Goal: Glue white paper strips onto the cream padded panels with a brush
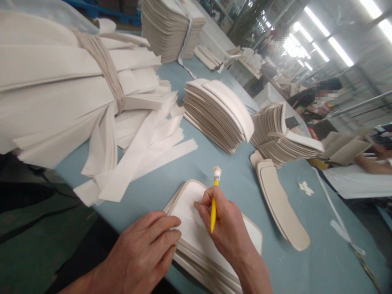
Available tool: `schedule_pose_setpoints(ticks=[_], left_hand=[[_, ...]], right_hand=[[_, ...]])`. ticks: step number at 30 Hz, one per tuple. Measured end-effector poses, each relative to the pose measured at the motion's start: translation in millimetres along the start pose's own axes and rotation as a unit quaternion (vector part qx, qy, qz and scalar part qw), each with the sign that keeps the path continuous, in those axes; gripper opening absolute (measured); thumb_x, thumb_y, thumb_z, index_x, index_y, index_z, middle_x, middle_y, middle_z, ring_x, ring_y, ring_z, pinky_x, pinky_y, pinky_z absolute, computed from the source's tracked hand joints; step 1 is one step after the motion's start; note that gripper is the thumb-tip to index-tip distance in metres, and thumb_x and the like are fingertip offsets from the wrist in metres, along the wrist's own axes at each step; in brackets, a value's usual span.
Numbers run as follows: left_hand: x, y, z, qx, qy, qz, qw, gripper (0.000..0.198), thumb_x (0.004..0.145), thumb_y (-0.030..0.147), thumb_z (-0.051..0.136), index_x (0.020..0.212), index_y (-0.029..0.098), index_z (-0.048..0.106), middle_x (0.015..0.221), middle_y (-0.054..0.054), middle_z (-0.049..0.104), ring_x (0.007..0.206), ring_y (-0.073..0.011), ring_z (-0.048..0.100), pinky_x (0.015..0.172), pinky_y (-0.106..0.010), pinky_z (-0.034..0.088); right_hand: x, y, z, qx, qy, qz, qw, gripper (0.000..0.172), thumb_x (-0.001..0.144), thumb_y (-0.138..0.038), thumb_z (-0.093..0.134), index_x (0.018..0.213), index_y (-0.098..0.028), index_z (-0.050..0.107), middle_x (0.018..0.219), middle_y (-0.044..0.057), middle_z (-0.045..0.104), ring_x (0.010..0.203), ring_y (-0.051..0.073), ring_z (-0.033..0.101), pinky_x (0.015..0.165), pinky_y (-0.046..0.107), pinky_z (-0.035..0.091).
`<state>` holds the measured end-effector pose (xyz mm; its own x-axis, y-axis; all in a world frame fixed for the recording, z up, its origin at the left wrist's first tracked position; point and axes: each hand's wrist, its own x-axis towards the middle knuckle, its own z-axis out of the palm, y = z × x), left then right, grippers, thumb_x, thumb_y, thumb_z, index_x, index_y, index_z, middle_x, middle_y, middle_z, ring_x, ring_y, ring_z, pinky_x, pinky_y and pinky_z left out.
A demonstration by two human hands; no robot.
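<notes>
Pinching the yellow-handled brush in your right hand, steady the panel stack with your left hand, fingers close together at its edge, grip unclear.

one view from your head, facing forward and down, your left hand and right hand near the lens at the bottom, the blue-green tabletop slanting through a tilted frame, fluorescent tube lights far off at upper right
</notes>
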<state>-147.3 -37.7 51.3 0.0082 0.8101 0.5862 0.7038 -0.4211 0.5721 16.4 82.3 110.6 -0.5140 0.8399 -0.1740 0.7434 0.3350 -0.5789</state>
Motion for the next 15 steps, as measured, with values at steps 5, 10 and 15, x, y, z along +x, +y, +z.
schedule_pose_setpoints(ticks=[5, 10, 15], left_hand=[[-0.6, -1.3, 1.2, -0.005, 0.013, -0.014, 1.000, 0.026, 0.103, 0.010, 0.047, 0.096, 0.019, 0.070, 0.099, -0.001, 0.078, 0.097, -0.0121, 0.070, 0.094, -0.022, 0.056], [-0.1, -1.5, 1.0, -0.014, 0.005, -0.009, 1.000, 0.024, 0.101, 0.010, 0.049, 0.097, 0.020, 0.071, 0.098, -0.002, 0.078, 0.093, -0.0125, 0.070, 0.092, -0.022, 0.058], [-3.3, -3.9, 0.5, -0.038, 0.014, -0.024, 0.999, 0.023, 0.100, 0.007, 0.051, 0.099, 0.019, 0.071, 0.102, -0.004, 0.077, 0.096, -0.0139, 0.070, 0.092, -0.025, 0.058]], right_hand=[[0.9, -1.6, 0.0, -0.006, 0.007, 0.007, 1.000, 0.017, 0.089, -0.035, 0.053, 0.081, -0.029, 0.040, 0.058, -0.009, 0.047, 0.049, 0.015, 0.042, 0.053, 0.025, 0.030], [1.3, -1.3, 0.2, -0.026, 0.007, 0.009, 1.000, 0.016, 0.090, -0.033, 0.053, 0.081, -0.029, 0.039, 0.057, -0.009, 0.047, 0.049, 0.015, 0.042, 0.053, 0.025, 0.030], [1.0, 0.4, 2.5, -0.057, 0.012, 0.001, 0.998, 0.017, 0.091, -0.033, 0.053, 0.083, -0.029, 0.039, 0.057, -0.008, 0.046, 0.049, 0.016, 0.043, 0.054, 0.025, 0.028]])
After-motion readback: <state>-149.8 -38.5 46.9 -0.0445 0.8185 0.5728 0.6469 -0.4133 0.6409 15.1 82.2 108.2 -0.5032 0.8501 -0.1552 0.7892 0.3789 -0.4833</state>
